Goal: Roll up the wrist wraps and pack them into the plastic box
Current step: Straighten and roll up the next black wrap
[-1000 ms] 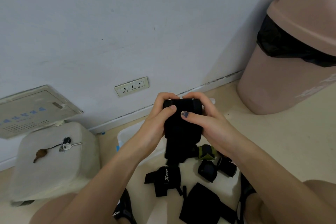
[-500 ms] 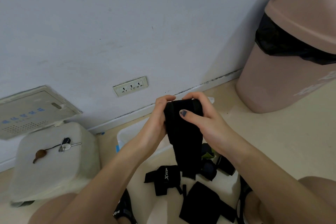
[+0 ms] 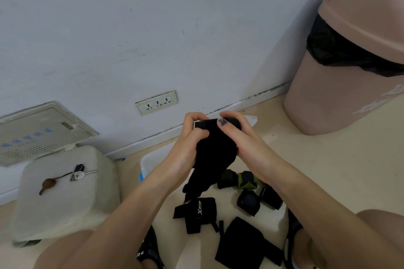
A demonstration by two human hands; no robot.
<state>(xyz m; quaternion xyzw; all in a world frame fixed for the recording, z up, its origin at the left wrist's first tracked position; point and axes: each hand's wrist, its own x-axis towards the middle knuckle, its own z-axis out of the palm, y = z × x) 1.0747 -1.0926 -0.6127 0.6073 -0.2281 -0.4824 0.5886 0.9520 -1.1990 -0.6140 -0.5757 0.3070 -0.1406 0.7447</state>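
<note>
Head view: left hand point(image 3: 185, 148) and right hand point(image 3: 242, 144) at centre, fingers curled, clamped on black fabric wrist wrap point(image 3: 213, 155); rolled top between thumbs, loose tail hanging toward 6 o'clock. White translucent plastic box point(image 3: 150, 160) behind hands, mostly hidden by forearms. Small rolled dark wraps point(image 3: 248, 200) at 4 o'clock, inside or beside box unclear. Flat black wraps point(image 3: 201, 214) at 6 o'clock. Pink plastic bin point(image 3: 341, 85) at 2 o'clock, cut off by frame.

Both forearms are bare, with no sleeves showing. The right hand point(image 3: 247, 148) has dark blue polish on the thumbnail. The left hand point(image 3: 185, 150) wears nothing visible. Bare knees show, and black strapped sandals point(image 3: 148, 251) with white lettering cover the feet.
</note>
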